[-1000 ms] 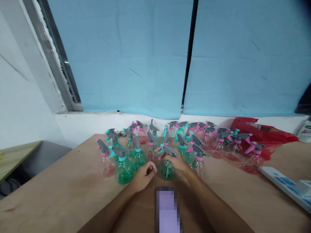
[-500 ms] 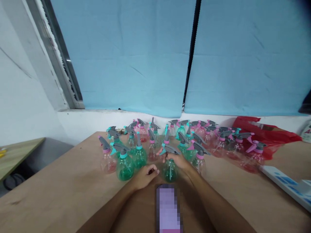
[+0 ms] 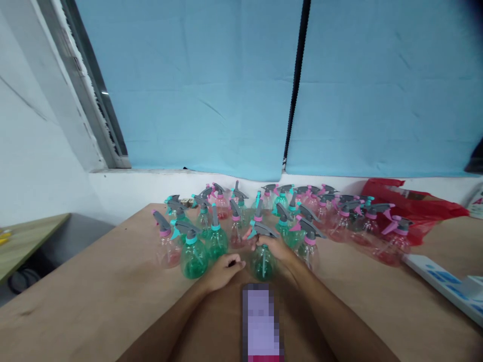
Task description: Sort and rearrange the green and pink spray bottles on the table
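My right hand [image 3: 277, 250] is wrapped round the neck of a green spray bottle [image 3: 263, 264] with a grey trigger head, which stands upright on the brown table [image 3: 94, 296]. My left hand [image 3: 223, 271] rests on the table just left of that bottle, fingers curled in, with nothing visible in them. Several more green and pink spray bottles [image 3: 192, 254] crowd behind and to both sides.
A red plastic bag [image 3: 415, 208] lies at the back right behind the pink bottles. A white and blue box [image 3: 445, 286] sits at the right edge. A blue curtain [image 3: 226, 85] hangs behind, and a second table [image 3: 22, 241] stands at the far left.
My right hand has kept its hold on the green bottle and shifted slightly on it. My left hand stays curled beside it. The view has lifted a little.
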`<state>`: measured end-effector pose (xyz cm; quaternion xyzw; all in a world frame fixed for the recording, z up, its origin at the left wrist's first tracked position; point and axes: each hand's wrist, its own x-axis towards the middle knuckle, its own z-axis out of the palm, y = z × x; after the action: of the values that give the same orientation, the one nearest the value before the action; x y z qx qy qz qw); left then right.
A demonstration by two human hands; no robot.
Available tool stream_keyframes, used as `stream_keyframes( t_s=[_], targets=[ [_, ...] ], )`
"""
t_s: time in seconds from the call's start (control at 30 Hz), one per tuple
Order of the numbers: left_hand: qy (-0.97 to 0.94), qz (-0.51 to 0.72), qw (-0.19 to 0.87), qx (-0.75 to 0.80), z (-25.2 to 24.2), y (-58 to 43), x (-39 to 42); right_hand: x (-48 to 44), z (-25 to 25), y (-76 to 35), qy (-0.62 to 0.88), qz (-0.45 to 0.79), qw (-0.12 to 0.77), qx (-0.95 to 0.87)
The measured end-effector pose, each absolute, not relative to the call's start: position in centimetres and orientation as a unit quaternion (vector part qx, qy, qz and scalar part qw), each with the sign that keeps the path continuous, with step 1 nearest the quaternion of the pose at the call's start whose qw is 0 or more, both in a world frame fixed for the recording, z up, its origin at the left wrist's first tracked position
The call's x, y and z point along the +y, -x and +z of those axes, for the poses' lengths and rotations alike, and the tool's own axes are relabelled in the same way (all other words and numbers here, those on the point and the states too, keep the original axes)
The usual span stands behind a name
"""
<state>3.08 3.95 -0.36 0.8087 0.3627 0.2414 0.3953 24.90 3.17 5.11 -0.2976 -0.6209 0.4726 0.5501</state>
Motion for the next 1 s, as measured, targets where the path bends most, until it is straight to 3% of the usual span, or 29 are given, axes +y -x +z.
stream_keyframes(
  t_s=[1.0],
  targets=[
    [-0.789,0.237,0.435,0.364,-0.2,-3.1,3.8,3.6,4.3,-24.7,0.310,0.465,0.562,-0.610]
  ],
)
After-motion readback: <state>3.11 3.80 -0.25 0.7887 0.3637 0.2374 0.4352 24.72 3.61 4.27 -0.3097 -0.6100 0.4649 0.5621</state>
